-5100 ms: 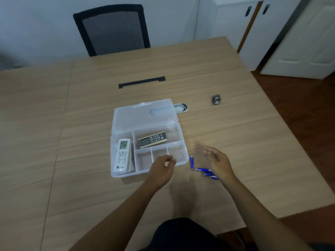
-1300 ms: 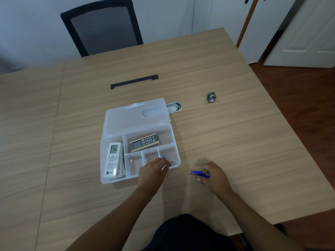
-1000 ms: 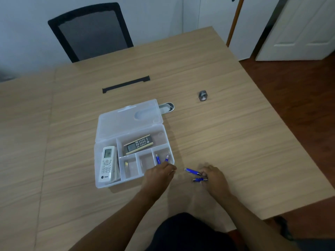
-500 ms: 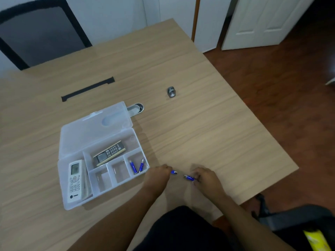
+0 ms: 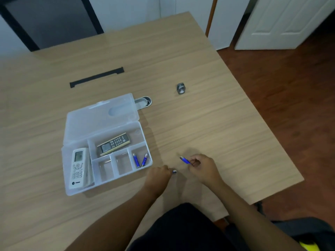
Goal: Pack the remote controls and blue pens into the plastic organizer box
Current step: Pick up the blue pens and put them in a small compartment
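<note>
The clear plastic organizer box (image 5: 150, 164) lies open on the table, lid folded back. A white remote (image 5: 78, 167) fills its left compartment and a dark remote (image 5: 114, 144) lies in the upper one. Two blue pens (image 5: 140, 159) rest in the lower right compartment. Just right of the box's front corner, my left hand (image 5: 158, 175) is closed around a blue pen whose tip (image 5: 174, 171) pokes out. My right hand (image 5: 204, 166) pinches another blue pen (image 5: 184, 159) a little above the table.
A small grey metal piece (image 5: 181, 88) lies farther back on the wooden table (image 5: 208, 124). A round grey grommet (image 5: 144, 102) sits by the lid and a black slot cover (image 5: 97, 77) beyond it. The table edge is close on the right, with a chair behind.
Two pens went into the lower right compartment about a second ago. Since then each hand has taken a pen off the table; the right one has lifted its pen. The camera has swung.
</note>
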